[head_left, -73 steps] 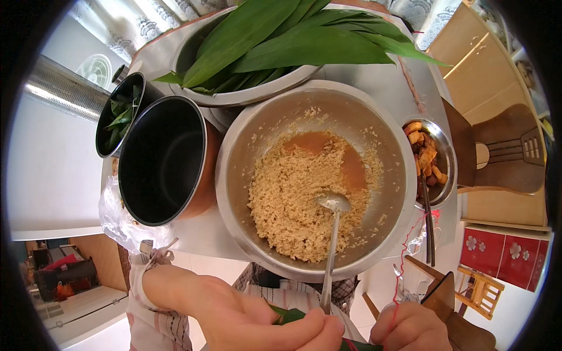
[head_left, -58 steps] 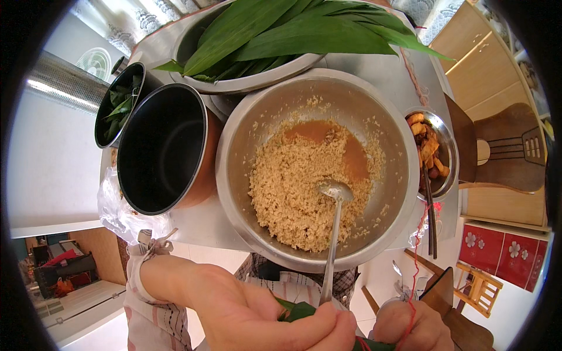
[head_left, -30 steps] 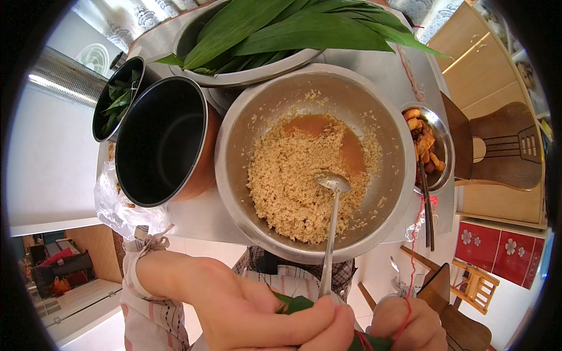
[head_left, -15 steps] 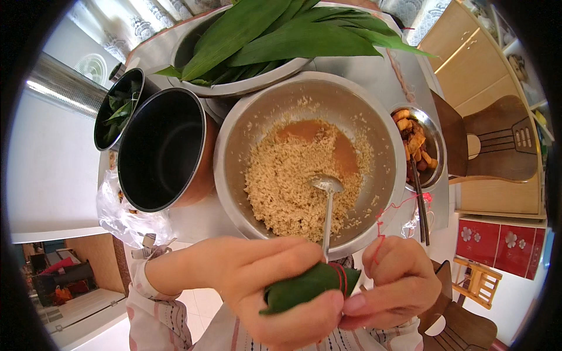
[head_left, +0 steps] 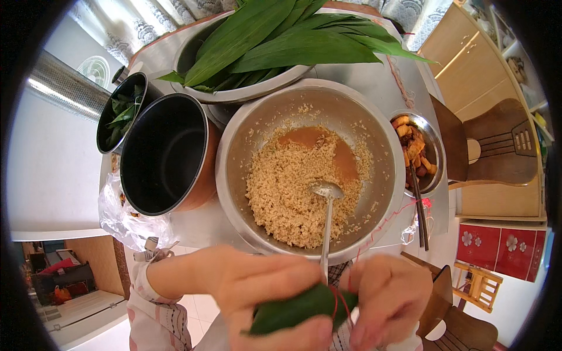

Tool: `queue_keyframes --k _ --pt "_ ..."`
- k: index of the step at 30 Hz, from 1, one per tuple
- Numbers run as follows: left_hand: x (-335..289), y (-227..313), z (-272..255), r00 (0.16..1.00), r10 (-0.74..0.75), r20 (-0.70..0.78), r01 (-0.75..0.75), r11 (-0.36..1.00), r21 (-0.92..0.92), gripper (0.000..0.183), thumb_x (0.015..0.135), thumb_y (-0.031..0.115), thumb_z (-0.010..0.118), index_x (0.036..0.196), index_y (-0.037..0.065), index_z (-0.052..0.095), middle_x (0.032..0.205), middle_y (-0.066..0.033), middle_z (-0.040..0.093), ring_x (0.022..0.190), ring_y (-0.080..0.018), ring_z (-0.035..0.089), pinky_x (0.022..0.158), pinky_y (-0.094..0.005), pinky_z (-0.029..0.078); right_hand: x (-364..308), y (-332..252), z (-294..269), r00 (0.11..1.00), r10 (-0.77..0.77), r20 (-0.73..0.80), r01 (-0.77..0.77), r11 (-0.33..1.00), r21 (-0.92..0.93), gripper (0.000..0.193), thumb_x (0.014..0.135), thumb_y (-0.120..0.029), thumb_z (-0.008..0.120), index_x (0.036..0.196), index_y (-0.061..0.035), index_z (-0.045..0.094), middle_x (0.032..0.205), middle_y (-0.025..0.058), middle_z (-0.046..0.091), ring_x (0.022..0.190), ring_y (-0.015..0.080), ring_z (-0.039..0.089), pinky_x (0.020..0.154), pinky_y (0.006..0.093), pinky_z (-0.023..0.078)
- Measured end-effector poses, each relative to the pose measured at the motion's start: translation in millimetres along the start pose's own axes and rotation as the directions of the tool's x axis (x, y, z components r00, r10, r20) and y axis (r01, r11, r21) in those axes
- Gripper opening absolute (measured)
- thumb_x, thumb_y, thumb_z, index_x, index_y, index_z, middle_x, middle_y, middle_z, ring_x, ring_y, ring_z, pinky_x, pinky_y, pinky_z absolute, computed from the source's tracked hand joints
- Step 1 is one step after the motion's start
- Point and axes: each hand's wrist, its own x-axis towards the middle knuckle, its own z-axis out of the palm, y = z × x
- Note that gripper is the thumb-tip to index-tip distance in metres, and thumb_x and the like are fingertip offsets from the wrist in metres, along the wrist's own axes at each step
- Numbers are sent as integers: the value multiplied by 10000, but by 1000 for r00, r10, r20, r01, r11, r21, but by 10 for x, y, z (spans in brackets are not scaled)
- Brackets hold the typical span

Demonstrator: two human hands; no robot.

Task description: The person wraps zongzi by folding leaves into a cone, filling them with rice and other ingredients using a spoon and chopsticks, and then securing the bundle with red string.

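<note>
Just in front of the rice basin, my left hand (head_left: 252, 278) is closed around a leaf-wrapped rice dumpling (head_left: 287, 308), thumb below and fingers above. Red string (head_left: 336, 301) goes round the dumpling's right end. Beside that end is my right hand (head_left: 389, 289), blurred by motion, its fingers curled in on the string. The string also trails up from it past the basin's right edge. The wide steel basin (head_left: 381, 237) holds brownish soaked rice (head_left: 287, 199) with some liquid at the back. A metal spoon (head_left: 327, 228) rests in the rice, handle toward me.
Long green leaves (head_left: 281, 47) fill a bowl at the back. An empty dark pot (head_left: 164, 155) stands left, beside a smaller pot (head_left: 105, 143) with leaf-wrapped pieces. At right, a steel bowl (head_left: 436, 184) holds meat chunks, with chopsticks (head_left: 420, 210) across its rim. A plastic bag (head_left: 126, 216) lies left.
Both hands and the dumpling have moved slightly lower and nearer to me. My right hand has shifted left, against the dumpling's end, and the string has moved with it.
</note>
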Motion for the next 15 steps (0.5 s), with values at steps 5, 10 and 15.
queue_keyframes --k 5,10,15 --pt "-112 -162 364 747 454 -486 -401 890 216 289 751 203 633 980 167 460 698 -104 533 497 -187 512 406 -253 340 44 -58 124 971 -228 75 219 970 106 99 735 -75 728 794 -2 701 678 34 474 528 138 413 484 281 301" --pt "-141 -307 543 607 538 -585 -486 834 263 360 699 115 669 972 164 440 613 -35 496 466 -141 509 375 -213 336 136 -28 119 937 -321 136 301 941 152 47 751 -45 697 786 -14 705 716 28 479 529 143 415 474 280 315" --pt "-53 -254 574 604 488 -630 -385 871 306 371 676 55 670 957 152 450 615 -37 512 470 -133 516 389 -200 363 58 -134 199 961 -271 64 276 957 -89 61 736 -65 710 797 -63 716 735 22 469 550 150 415 492 281 358"
